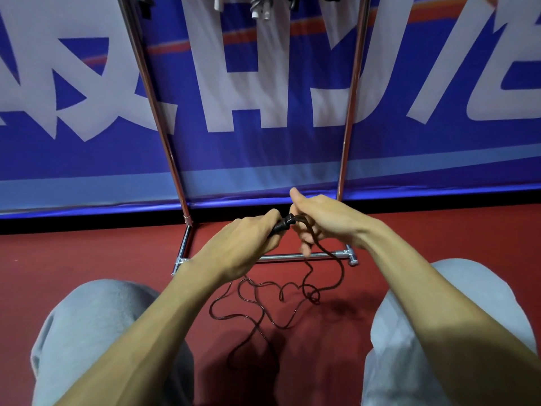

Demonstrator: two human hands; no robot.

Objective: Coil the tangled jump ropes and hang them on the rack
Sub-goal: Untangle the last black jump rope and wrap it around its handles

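A dark jump rope point(265, 300) lies in loose tangled loops on the red floor between my knees. My left hand point(248, 244) is closed around its black handle point(282, 225). My right hand point(319, 221) pinches the cord just beside the handle's end, thumb raised, and the cord runs down from it to the floor. The chrome rack point(349, 112) stands right in front of me, its base bar point(292, 256) behind my hands. Several coiled ropes point(259, 7) hang from its top, only their lower ends visible at the frame's upper edge.
A blue banner with large white characters point(263, 83) covers the wall behind the rack. My knees in grey trousers point(96, 323) flank the rope on both sides. The rack's left foot point(183, 250) juts toward me on the floor.
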